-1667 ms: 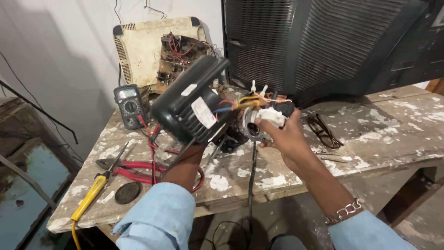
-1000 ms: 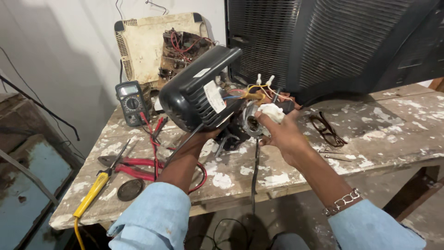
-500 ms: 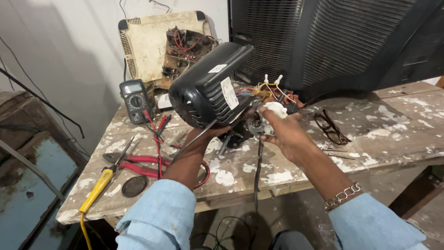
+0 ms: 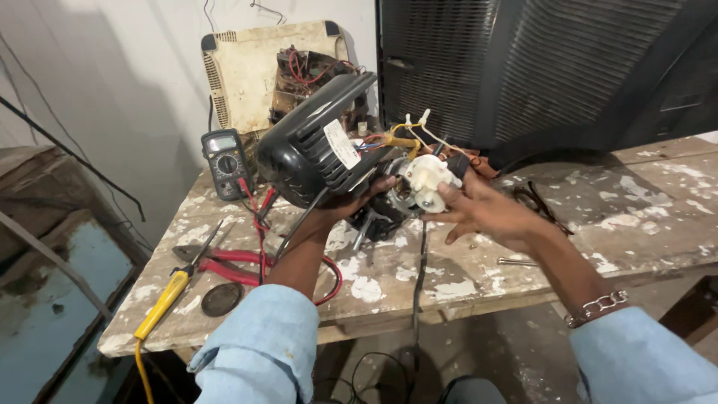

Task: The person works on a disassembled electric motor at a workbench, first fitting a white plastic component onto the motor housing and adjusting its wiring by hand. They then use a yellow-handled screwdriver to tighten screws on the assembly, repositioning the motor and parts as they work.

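left hand (image 4: 359,203) grips black motor housing (image 4: 314,150) | right hand (image 4: 479,213) pinches white part (image 4: 426,178)

Soft, even light from the upper left brightens the white wall (image 4: 112,90) and paint-flecked table (image 4: 636,194), leaving the space beneath the table dim (shadows are faint), with sharp focus at centre and slight wide-angle bending at the edges.
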Demonstrator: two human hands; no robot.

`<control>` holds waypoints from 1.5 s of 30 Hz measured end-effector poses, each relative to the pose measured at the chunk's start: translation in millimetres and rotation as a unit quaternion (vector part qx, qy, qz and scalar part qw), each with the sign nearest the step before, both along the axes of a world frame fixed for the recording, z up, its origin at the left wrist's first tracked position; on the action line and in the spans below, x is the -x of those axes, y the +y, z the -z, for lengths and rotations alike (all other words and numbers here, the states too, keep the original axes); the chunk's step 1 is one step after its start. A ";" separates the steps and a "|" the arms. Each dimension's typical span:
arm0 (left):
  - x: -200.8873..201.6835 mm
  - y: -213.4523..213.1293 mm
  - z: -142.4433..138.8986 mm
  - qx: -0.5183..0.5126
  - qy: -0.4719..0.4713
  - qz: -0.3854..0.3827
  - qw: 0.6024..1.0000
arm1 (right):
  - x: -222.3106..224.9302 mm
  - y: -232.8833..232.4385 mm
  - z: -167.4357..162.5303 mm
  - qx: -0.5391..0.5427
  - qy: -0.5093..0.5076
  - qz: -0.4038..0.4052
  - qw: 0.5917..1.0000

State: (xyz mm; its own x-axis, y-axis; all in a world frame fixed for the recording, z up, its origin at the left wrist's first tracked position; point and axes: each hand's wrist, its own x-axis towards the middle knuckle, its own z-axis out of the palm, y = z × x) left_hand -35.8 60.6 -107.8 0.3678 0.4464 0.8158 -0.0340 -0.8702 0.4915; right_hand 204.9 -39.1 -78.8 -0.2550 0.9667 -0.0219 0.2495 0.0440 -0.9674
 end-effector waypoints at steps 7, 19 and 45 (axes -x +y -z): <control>-4.1 -16.3 -11.5 0.092 -0.037 0.095 0.991 | -24.5 32.8 45.9 -0.007 0.174 -0.009 0.985; 16.2 -12.6 3.1 -0.025 0.042 -0.154 0.987 | -0.9 66.0 74.8 0.065 0.357 -0.042 0.931; 48.8 -22.5 12.6 -0.048 0.124 -0.250 0.959 | 22.1 60.0 62.6 -0.111 0.073 -0.042 0.990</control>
State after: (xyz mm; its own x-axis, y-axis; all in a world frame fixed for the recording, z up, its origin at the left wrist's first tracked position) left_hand -84.6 38.1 -120.4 0.3146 0.5451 0.7771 0.5064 -0.7888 0.3483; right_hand 182.7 20.9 -141.3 -0.3197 0.9190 0.2308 0.0949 0.2734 -0.9572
